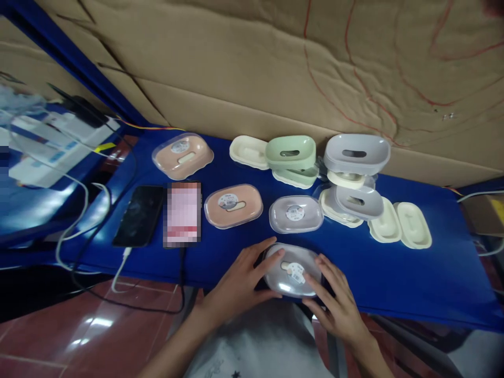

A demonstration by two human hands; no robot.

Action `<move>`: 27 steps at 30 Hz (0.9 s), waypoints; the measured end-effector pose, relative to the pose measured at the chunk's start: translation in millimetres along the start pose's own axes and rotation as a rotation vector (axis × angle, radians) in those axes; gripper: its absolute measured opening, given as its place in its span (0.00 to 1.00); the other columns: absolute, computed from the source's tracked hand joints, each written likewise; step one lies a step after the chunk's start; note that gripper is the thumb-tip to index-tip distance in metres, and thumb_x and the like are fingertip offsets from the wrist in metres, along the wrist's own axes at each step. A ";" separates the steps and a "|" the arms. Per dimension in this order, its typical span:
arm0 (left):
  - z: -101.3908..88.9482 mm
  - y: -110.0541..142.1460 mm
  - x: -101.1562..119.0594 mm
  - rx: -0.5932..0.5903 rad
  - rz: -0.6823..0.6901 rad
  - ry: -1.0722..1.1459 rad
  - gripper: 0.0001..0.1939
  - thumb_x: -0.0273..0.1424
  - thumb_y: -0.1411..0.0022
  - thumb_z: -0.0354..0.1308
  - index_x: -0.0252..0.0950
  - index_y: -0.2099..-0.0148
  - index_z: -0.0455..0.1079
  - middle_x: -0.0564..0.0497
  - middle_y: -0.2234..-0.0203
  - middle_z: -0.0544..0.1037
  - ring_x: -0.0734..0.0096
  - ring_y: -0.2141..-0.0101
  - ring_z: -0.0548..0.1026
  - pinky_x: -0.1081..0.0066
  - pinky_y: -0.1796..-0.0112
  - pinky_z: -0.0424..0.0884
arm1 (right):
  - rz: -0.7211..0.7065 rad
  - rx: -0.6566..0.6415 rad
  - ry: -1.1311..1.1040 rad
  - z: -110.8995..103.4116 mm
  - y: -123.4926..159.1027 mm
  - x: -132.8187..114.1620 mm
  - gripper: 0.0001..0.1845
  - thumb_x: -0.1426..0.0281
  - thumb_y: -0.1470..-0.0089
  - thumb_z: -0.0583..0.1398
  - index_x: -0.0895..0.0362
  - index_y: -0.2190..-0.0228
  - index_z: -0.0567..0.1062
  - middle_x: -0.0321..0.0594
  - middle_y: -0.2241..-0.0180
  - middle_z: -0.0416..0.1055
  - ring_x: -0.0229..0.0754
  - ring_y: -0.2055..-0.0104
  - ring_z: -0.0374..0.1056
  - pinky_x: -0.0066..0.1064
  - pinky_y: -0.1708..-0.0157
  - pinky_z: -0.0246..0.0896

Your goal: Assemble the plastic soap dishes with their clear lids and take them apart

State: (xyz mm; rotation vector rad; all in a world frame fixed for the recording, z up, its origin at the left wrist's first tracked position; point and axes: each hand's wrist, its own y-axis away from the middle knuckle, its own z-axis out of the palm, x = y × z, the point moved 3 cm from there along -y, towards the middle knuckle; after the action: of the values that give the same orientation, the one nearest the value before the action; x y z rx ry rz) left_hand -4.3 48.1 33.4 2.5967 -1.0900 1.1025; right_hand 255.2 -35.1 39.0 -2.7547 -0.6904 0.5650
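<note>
Near the table's front edge is a grey oval soap dish [283, 283] with a clear cover and a label sticker. My left hand [255, 270] grips its left end, with the thumb along the front side. On the right end, my right hand [328, 291] holds the cover, fingertips close to the sticker. Just beyond lies another covered grey soap dish [311, 220], with a covered peach soap dish [252, 205] to its left. A second peach soap dish [200, 163] sits farther back. The underside of the held dish is hidden.
Behind stand a green tray [307, 144], stacked grey trays [378, 149] and several cream trays [413, 226]. At left lie a dark phone [137, 215] with a white cable and a second phone [182, 215], its screen blurred. A cardboard wall [236, 68] backs the blue table [401, 278].
</note>
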 end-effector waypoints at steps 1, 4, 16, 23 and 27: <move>-1.1 2.1 0.5 -0.008 0.000 -0.019 0.56 0.34 0.40 0.77 0.50 0.20 0.47 0.39 0.28 0.63 0.45 0.32 0.67 0.44 0.38 0.74 | -0.026 -0.007 0.009 0.0 -3.1 -1.5 0.31 0.68 0.33 0.65 0.50 0.32 0.69 0.52 0.30 0.63 0.61 0.27 0.60 0.54 0.38 0.70; -6.3 7.8 0.8 -0.020 -0.011 -0.048 0.53 0.35 0.39 0.76 0.50 0.21 0.50 0.40 0.28 0.64 0.45 0.34 0.69 0.42 0.39 0.75 | -0.093 -0.018 0.017 1.9 -11.2 -4.9 0.29 0.69 0.34 0.65 0.51 0.33 0.71 0.52 0.31 0.65 0.61 0.26 0.59 0.55 0.38 0.71; -34.6 28.0 -17.8 0.068 -0.127 -0.096 0.42 0.40 0.28 0.65 0.53 0.21 0.48 0.41 0.29 0.65 0.45 0.33 0.69 0.40 0.40 0.76 | -0.118 -0.079 0.125 27.0 -53.4 -25.4 0.32 0.67 0.30 0.61 0.49 0.29 0.64 0.49 0.28 0.61 0.58 0.24 0.54 0.55 0.34 0.67; -46.9 29.5 -35.3 0.242 -0.185 -0.276 0.40 0.44 0.27 0.63 0.45 0.21 0.50 0.36 0.31 0.68 0.41 0.36 0.72 0.40 0.41 0.76 | 0.119 0.024 0.105 1.9 -65.1 30.1 0.34 0.66 0.28 0.57 0.49 0.26 0.56 0.49 0.31 0.67 0.55 0.29 0.63 0.53 0.34 0.63; -53.3 17.9 -43.2 0.331 -0.248 -0.276 0.39 0.41 0.28 0.63 0.44 0.22 0.51 0.35 0.29 0.63 0.40 0.33 0.69 0.40 0.39 0.73 | 0.276 0.091 0.254 -9.7 -51.6 67.7 0.32 0.63 0.27 0.54 0.49 0.26 0.57 0.52 0.30 0.64 0.59 0.30 0.63 0.58 0.34 0.60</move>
State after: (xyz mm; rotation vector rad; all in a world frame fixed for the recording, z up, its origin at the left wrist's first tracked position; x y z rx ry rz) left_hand -67.7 79.1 40.6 3.1119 -0.6385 0.9574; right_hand 293.8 41.2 43.5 -2.7840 -0.2237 0.2808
